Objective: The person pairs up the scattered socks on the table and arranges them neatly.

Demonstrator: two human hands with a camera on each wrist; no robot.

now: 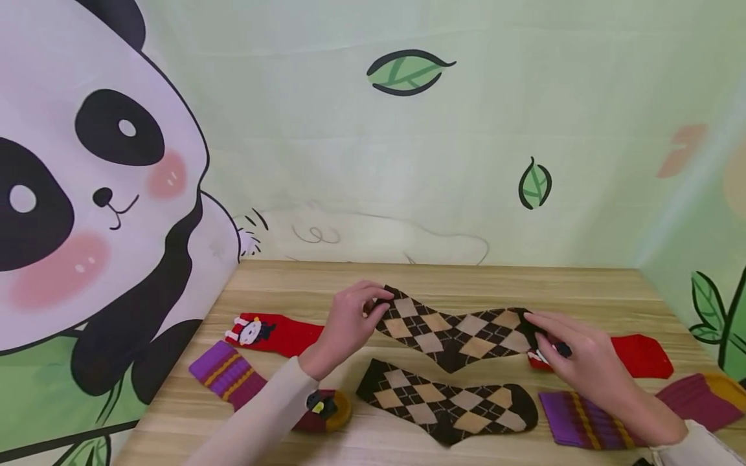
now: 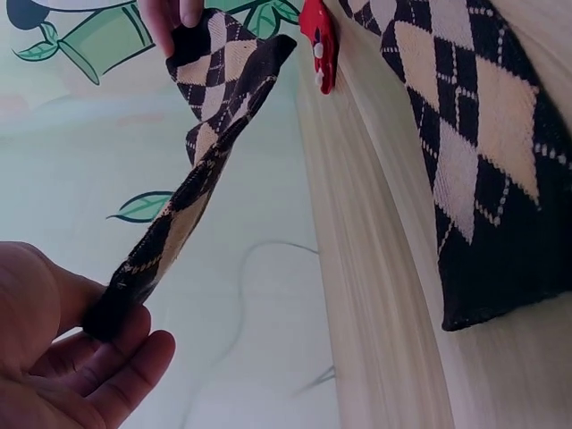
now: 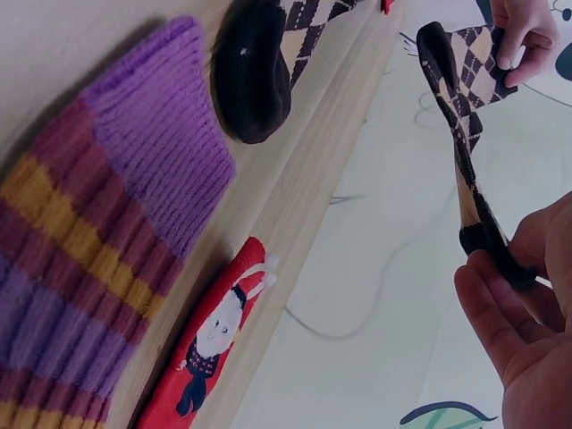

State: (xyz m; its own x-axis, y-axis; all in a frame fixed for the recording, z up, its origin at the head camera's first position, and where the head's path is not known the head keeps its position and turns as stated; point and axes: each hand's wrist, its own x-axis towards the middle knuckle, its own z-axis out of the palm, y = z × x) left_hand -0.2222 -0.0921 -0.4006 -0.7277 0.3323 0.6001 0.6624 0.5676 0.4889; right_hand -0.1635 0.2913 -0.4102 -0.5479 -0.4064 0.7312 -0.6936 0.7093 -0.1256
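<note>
An argyle sock [image 1: 451, 330] in black, tan and grey is stretched sideways above the table between both hands. My left hand [image 1: 352, 320] pinches its black cuff between thumb and fingers, seen close up in the left wrist view at the cuff end [image 2: 112, 308]. At the other end, my right hand [image 1: 585, 353] pinches the black toe [image 3: 492, 250]. A matching argyle sock [image 1: 449, 404] lies flat on the table just below the raised one, its cuff to the left and its black toe to the right.
Red socks with a white rabbit figure lie at left [image 1: 285, 333] and right [image 1: 644, 356], partly behind the hands. Purple and maroon striped socks lie at left [image 1: 224, 372] and right [image 1: 574, 417], partly under the forearms. A panda-printed backdrop [image 1: 326, 149] rises behind the wooden table [image 1: 600, 285].
</note>
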